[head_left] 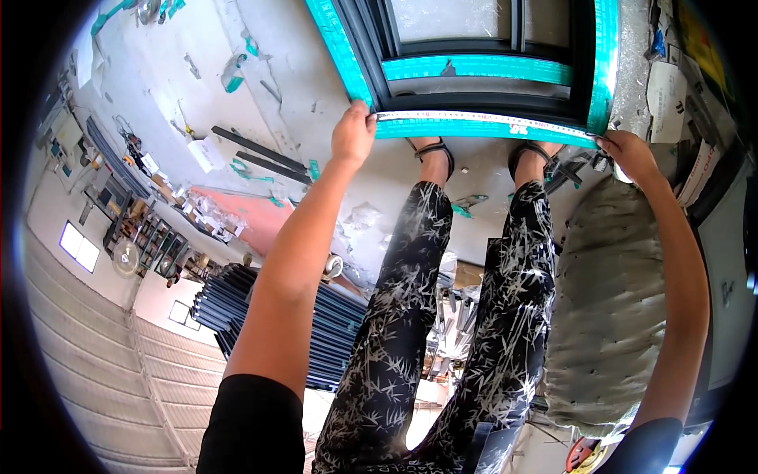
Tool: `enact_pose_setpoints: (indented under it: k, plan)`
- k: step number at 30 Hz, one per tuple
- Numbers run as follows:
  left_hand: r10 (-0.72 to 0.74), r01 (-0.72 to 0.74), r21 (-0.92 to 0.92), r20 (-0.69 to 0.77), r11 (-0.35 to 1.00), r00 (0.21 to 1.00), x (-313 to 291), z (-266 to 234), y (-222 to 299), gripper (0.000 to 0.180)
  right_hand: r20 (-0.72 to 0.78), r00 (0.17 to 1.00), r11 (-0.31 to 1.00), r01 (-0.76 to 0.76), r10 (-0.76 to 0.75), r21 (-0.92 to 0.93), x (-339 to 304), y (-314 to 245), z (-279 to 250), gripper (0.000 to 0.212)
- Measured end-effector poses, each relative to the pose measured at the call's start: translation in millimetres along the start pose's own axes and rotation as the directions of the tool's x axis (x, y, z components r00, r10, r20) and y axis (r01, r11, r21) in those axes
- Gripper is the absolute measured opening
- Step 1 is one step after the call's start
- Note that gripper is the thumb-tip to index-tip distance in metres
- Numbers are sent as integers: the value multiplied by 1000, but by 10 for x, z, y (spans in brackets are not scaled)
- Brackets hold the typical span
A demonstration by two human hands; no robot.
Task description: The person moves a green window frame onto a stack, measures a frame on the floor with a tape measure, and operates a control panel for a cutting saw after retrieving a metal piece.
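A dark window frame (586,75) with turquoise protective film (474,129) along its outer edges stands before my feet. Along its near edge runs a pale measuring tape (489,118), drawn out from corner to corner. My left hand (353,138) is closed at the near left corner, pinching one end of the tape against the frame. At the near right corner my right hand (632,156) grips the tape's other end, arm stretched out. Something small and shiny shows just below the right fingers; I cannot make out whether it is the tape's case.
Dark profile strips (260,154) and scraps of turquoise film (233,73) lie on the floor to the left. A grey-green covered bundle (606,308) is close by my right leg. Stacked dark profiles (332,336) are at the lower left, beside a reddish sheet (245,217).
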State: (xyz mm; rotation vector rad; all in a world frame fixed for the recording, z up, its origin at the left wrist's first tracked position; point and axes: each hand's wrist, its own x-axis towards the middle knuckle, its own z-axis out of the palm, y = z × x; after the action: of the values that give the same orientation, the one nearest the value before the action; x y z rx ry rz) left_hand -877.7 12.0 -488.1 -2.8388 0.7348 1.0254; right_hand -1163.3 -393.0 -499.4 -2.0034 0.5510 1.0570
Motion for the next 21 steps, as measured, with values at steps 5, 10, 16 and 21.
enact_pose_setpoints:
  k: [5,10,16,21]
  plan:
    - [253,-253,24,-49,967,966,-13,-108,86,11,30,999,999,-17,18,-44,23,-36,-23,33]
    - [280,-288,136,75,948,957,86,-183,170,11,32,999,997,13,-11,-77,24,-65,-6,37]
    - [279,-298,214,113,930,954,93,-168,188,14,-6,993,980,-121,122,-157,14,-142,-53,45]
    - [291,-301,195,81,933,953,95,-111,125,16,-212,966,951,-198,149,-236,2,70,-84,54]
